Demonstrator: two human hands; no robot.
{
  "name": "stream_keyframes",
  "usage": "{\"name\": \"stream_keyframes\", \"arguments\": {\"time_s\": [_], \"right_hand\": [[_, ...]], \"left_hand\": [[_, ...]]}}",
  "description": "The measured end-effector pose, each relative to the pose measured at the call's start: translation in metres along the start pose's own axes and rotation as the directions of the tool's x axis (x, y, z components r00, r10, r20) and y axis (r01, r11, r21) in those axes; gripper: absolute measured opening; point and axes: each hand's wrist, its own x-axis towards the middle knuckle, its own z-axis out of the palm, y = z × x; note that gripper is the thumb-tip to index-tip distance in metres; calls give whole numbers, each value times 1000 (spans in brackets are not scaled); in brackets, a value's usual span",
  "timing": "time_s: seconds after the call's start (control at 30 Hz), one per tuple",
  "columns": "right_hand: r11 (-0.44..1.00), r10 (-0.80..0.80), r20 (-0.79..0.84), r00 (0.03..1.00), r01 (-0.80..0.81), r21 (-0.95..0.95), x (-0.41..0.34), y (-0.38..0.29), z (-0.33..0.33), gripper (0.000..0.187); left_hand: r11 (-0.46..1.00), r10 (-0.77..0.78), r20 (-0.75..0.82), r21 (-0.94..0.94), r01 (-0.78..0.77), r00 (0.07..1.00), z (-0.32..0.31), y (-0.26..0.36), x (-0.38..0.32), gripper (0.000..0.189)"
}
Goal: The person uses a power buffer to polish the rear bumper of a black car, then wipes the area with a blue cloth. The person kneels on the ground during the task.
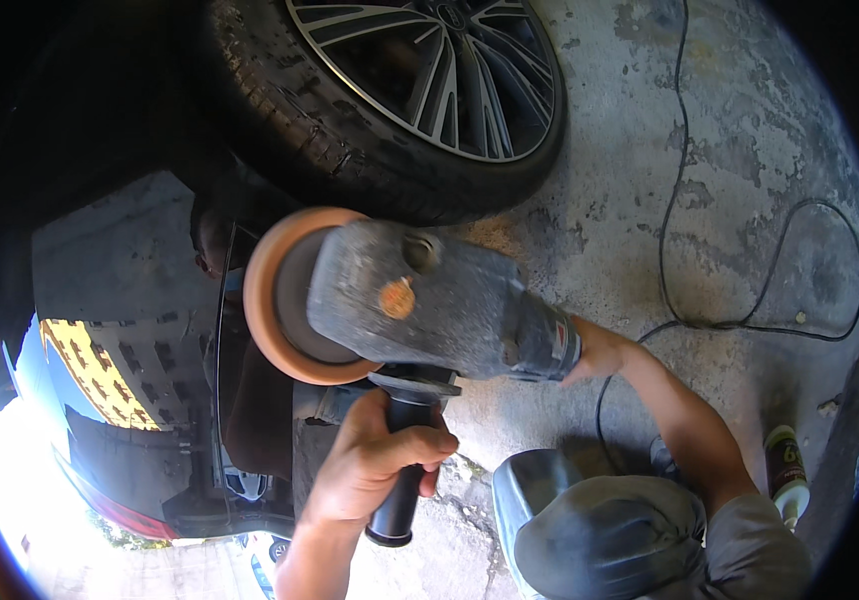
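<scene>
My left hand [377,457] is wrapped around the black side handle [399,480] of a grey rotary polisher [437,300]. My right hand [594,351] grips the rear of its body, partly hidden behind it. An orange foam pad [261,300] on the polisher faces the glossy dark body panel [129,277] of a car; whether it touches the paint cannot be told. Buildings and sky are mirrored in that panel. Above the polisher in the picture is the car's wheel [452,82], with a multi-spoke alloy rim and a dirty tyre.
A black cord [681,150] runs in a loop over the worn concrete floor [609,187]. A bottle with a printed label [786,469] is on the floor at the right. My bent legs in grey-blue cloth [609,532] are at the lower right. Bright daylight shows at the lower left.
</scene>
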Motion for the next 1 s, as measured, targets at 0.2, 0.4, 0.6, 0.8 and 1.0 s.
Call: {"name": "stream_keyframes", "arguments": {"time_s": [0.2, 0.4, 0.6, 0.8, 1.0], "right_hand": [[995, -2, -16, 1000, 3, 99, -6, -2, 21, 53], [989, -25, -78, 997, 36, 144, 10, -15, 19, 76], [994, 6, -82, 997, 4, 111, -6, 33, 35, 87], [993, 97, -133, 986, -104, -52, -8, 84, 61, 83], [982, -51, 54, 997, 60, -180, 5, 86, 116, 66]], "left_hand": [[999, -7, 34, 46, 5, 999, -4, 14, 1, 28], [996, 86, 65, -25, -85, 994, -13, 47, -6, 22], [999, 35, 195, 29, -41, 980, -8, 1, 22, 17], [991, 68, 168, 104, -87, 983, -33, -64, 20, 34], [991, 134, 181, -16, -134, 974, -92, -160, -28, 37]]}}
